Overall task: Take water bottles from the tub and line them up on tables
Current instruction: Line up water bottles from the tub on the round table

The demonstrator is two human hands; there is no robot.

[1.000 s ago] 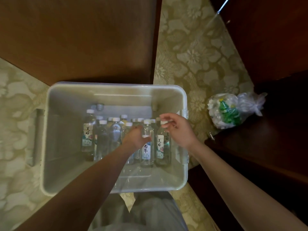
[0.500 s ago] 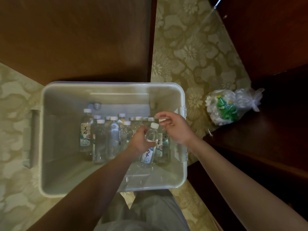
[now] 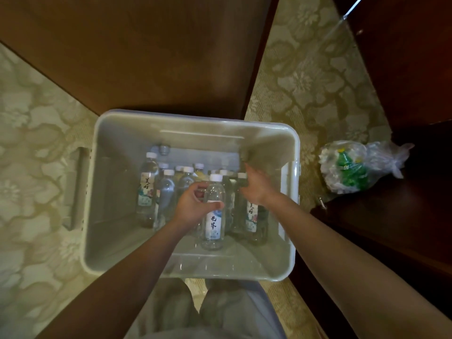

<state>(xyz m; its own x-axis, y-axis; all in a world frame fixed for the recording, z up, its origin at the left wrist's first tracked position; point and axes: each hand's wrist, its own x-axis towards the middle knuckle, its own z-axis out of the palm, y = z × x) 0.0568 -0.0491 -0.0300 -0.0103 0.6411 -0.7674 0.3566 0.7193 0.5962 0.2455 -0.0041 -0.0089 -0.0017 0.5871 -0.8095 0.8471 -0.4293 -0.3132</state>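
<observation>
A grey plastic tub (image 3: 291, 216) stands on the carpet in front of me and holds several clear water bottles with white caps. My left hand (image 3: 193, 206) grips one clear bottle (image 3: 214, 223) near its shoulder, lifted a little above the others. My right hand (image 3: 256, 187) reaches down among the bottles at the tub's right side and is wrapped round the top of another bottle (image 3: 252, 216), whose label shows below my wrist. More bottles (image 3: 146, 189) stand in a cluster at the tub's back left.
A dark wooden table (image 3: 137, 52) lies just beyond the tub. Another dark table (image 3: 403, 57) runs along the right. A clear plastic bag with a green bottle (image 3: 354, 167) lies on the patterned carpet (image 3: 310, 77) at the right. My knees are below the tub.
My left hand has raised its bottle out of the cluster. My right hand has dropped from above the caps down onto a bottle at the right.
</observation>
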